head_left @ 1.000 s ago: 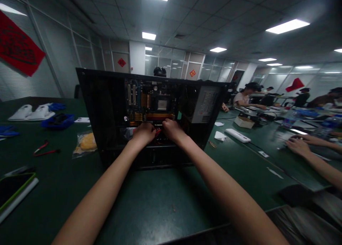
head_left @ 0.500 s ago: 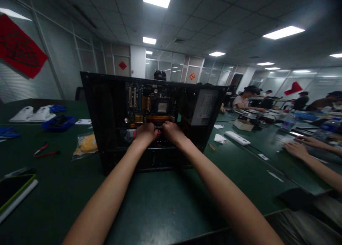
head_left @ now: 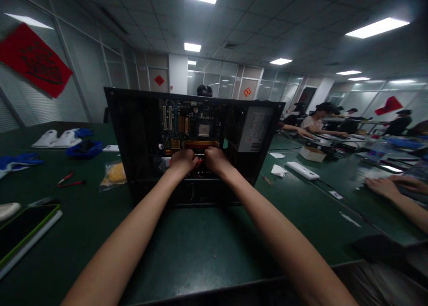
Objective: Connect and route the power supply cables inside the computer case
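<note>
An open black computer case [head_left: 197,204] stands on the table, its inside facing me. Within it are the motherboard [head_left: 190,127] and, on the right, a grey power supply [head_left: 257,128]. Both my hands reach into the lower middle of the case, side by side at the board's lower edge. My left hand [head_left: 183,161] is closed, with a bit of red cable [head_left: 199,162] showing at its fingertips. My right hand [head_left: 216,158] is closed just right of that cable; its fingertips are hidden, so what it grips cannot be made out.
Left on the green table [head_left: 187,243] lie a red cable [head_left: 72,181], a bagged yellow item [head_left: 115,174], a blue tray [head_left: 84,149] and a green-edged phone [head_left: 28,228]. To the right are a white power strip [head_left: 302,170], a small box [head_left: 312,153] and a co-worker's hands [head_left: 384,188].
Both hands stay at nearly the same spot inside the case, with only slight shifts. The whole view has turned a little to the left.
</note>
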Demonstrator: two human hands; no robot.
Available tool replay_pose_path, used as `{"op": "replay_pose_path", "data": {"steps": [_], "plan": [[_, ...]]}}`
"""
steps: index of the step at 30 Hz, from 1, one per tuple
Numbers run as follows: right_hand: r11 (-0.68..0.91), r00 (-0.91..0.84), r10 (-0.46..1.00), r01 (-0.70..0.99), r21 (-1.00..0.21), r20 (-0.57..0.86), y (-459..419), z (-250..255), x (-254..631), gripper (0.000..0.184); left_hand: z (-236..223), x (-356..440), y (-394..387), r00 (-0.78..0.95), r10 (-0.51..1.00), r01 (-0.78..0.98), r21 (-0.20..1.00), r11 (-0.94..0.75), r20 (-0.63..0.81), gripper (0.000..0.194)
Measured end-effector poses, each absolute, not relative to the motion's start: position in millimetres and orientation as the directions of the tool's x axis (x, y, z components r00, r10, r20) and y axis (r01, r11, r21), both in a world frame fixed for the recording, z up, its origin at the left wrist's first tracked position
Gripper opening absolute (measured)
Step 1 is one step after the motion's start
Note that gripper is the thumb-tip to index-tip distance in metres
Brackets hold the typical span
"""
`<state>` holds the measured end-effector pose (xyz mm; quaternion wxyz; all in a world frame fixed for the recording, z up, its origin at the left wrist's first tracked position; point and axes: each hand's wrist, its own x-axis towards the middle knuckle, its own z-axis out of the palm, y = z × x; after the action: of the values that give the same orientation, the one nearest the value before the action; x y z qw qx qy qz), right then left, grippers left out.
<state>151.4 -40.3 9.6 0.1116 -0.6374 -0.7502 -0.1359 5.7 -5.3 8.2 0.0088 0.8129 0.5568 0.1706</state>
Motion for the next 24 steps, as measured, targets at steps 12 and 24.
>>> {"op": "replay_pose_path", "data": {"steps": [12,24], "plan": [[0.194,-0.204,0.915,0.979,0.064,0.349,-35,7,155,0.026,10,5,-2,0.302,0.931,0.894,0.28,-0.351,0.204,0.034],[0.179,-0.191,0.934,0.982,0.067,0.302,-33,8,155,0.027,17,6,7,0.354,0.917,0.893,0.225,-0.39,0.186,0.027]]}}
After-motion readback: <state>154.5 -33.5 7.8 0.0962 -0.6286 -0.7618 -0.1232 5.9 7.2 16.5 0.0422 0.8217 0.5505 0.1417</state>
